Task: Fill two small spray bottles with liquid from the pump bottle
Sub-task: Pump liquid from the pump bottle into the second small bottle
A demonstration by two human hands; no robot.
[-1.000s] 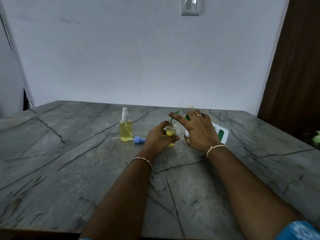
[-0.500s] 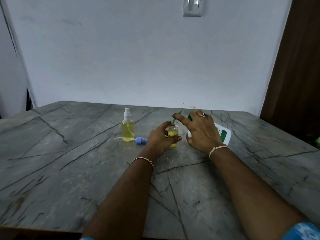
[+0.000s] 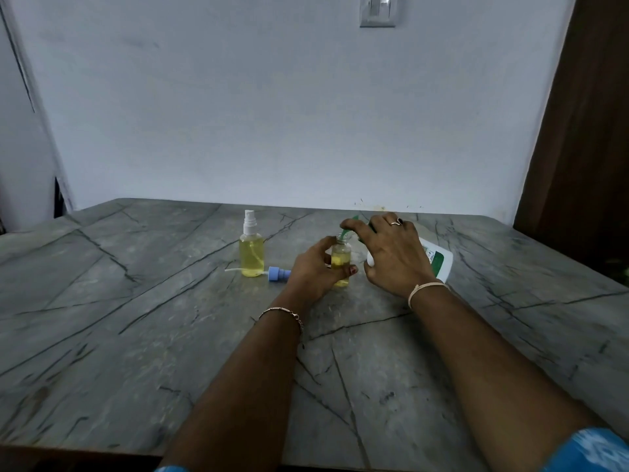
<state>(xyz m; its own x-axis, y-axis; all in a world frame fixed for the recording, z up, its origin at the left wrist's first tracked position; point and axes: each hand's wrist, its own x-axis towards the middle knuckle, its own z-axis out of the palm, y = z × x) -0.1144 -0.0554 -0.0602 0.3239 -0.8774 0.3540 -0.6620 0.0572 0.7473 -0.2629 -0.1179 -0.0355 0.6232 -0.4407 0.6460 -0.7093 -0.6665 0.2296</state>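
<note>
My left hand [image 3: 315, 267] grips a small open bottle [image 3: 341, 258], partly filled with yellow liquid, upright on the stone table [image 3: 136, 335]. My right hand [image 3: 391, 257] is wrapped around the top of the white pump bottle [image 3: 439, 262]; its fingers lie on the green pump head, whose spout [image 3: 347, 226] sits over the small bottle's mouth. To the left stands a second spray bottle [image 3: 252, 248], full of yellow liquid with a white sprayer on. A blue spray cap [image 3: 278, 273] with its white tube lies between the two small bottles.
The table's back edge meets a white wall with a switch plate [image 3: 377, 10]. A brown door [image 3: 585, 131] stands at the right, beyond the table's right edge.
Both hands keep their hold. My right fingers have curled lower over the green pump head. The yellow liquid in the small bottle looks about the same.
</note>
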